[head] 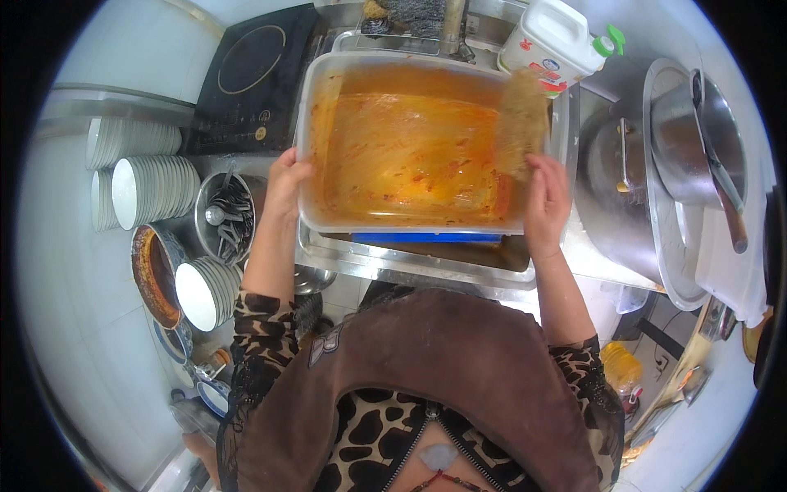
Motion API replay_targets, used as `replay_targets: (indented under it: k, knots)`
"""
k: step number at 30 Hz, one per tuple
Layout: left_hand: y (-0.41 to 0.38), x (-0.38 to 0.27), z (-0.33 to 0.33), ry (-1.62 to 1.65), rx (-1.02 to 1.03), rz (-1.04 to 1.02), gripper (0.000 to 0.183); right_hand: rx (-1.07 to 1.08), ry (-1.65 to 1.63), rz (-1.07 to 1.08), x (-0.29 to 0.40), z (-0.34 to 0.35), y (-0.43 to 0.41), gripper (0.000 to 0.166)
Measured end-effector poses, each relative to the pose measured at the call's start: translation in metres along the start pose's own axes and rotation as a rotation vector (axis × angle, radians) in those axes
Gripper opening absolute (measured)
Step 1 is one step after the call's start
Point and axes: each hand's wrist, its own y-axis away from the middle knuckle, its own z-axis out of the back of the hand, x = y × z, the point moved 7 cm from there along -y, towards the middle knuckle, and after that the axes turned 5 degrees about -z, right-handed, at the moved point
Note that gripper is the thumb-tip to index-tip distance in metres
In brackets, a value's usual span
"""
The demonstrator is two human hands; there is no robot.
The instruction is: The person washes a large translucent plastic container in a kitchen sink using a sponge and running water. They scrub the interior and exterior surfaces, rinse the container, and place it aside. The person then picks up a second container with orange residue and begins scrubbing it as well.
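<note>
A translucent plastic tub (418, 160), its inside smeared with orange-red grease and bits of residue, is held over a stainless steel sink (406, 264). My left hand (288, 181) grips the tub's left rim, with the thumb on top. At the right end of the tub, my right hand (547, 203) pinches the lower end of a brown fibrous scrubbing pad (521, 123), possibly a loofah. The pad is slightly blurred and covers the tub's right wall. Below the tub's front rim, a strip of something blue (427, 237) shows in the sink.
Left are a black induction cooktop (246, 80), stacked white plates (154, 192) and a metal pot of spoons (227, 215). A white jug with a green pump (553, 43) stands behind the sink's right corner. Large steel pots (615, 172) crowd the right side.
</note>
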Motion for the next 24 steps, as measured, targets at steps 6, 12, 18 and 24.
replay_targets:
  k: [6, 12, 18, 24]
  knots:
    - [-0.040, 0.065, 0.019, -0.369, -0.084, 0.058, 0.021, 0.433, 0.154, -0.186, -0.065, -0.070, -0.009, 0.030]
    - [-0.041, 0.061, 0.003, -0.944, -0.213, -0.192, 0.030, 0.798, 0.621, 0.392, -0.091, -0.156, -0.004, 0.056]
    - [-0.041, 0.077, 0.013, -0.962, -0.136, -0.264, 0.046, 0.737, 0.626, 0.283, -0.142, -0.203, 0.014, 0.060]
    - [-0.040, 0.082, 0.012, -0.860, -0.148, -0.181, 0.046, 0.494, 0.844, 0.229, -0.152, -0.246, -0.042, 0.056]
